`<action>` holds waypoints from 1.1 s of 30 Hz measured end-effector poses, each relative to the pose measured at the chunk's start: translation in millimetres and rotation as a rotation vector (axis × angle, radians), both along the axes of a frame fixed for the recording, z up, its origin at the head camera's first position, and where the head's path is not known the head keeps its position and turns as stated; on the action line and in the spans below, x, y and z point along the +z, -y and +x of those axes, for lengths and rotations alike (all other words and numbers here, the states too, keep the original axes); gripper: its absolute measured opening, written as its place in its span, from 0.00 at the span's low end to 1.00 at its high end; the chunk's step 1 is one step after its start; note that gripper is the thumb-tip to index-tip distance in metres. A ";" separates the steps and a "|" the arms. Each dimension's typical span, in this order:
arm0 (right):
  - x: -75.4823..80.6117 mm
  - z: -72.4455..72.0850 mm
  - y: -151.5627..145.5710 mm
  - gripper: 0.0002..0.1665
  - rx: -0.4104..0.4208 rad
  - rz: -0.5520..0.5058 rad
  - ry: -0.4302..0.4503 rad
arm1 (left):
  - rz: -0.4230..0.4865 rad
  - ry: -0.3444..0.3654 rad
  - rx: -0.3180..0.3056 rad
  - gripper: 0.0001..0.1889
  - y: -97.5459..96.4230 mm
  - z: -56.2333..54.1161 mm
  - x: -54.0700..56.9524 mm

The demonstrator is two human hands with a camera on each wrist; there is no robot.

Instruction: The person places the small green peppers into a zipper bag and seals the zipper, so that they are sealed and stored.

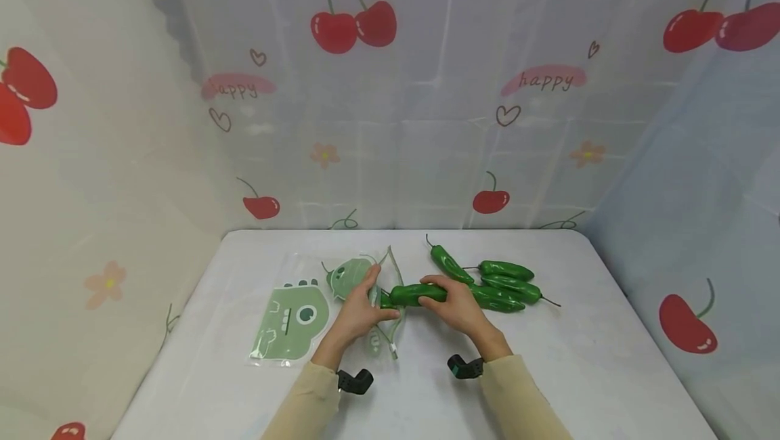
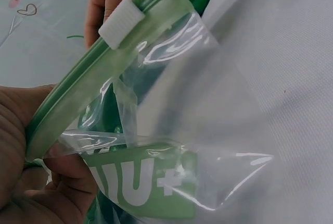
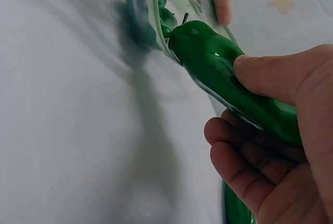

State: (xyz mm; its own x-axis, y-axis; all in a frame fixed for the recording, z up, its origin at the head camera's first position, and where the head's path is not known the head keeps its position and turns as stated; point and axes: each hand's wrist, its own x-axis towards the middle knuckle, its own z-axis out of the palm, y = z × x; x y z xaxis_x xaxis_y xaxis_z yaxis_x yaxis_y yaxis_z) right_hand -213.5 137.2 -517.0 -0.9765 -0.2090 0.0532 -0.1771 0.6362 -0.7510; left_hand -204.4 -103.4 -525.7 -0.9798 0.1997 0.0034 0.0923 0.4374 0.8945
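Observation:
My left hand (image 1: 358, 315) grips the edge of a clear zip bag (image 2: 223, 114) with a green seal and a white slider (image 2: 121, 23), holding its mouth apart. Green shapes show through the bag's film. Between the thumb and fingers of my right hand (image 1: 460, 308) is a shiny green chili pepper (image 1: 414, 294). Its stem end lies at the bag's mouth, pointing in, as the right wrist view shows, with more green pepper (image 3: 165, 18) behind the film.
Several green peppers (image 1: 508, 282) lie on the white table (image 1: 579, 372) to the right of my right hand. Left of the bag lies a flat clear bag (image 1: 283, 332) printed with a one-eyed green face. A cherry-patterned curtain (image 1: 396, 101) stands behind the table.

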 end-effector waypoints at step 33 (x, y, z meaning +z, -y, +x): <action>-10.3 -4.0 33.7 0.27 -0.018 -0.050 0.001 | 0.009 0.010 0.001 0.58 -0.2 -5.0 -2.2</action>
State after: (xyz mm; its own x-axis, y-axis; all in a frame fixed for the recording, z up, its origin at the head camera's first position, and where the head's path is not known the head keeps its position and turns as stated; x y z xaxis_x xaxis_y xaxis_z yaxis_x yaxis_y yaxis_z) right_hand -217.5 103.5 -527.4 -0.9801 -0.1885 0.0622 -0.1653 0.6012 -0.7819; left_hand -209.4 -103.3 -527.9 -0.9801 0.1983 -0.0049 0.0824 0.4293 0.8994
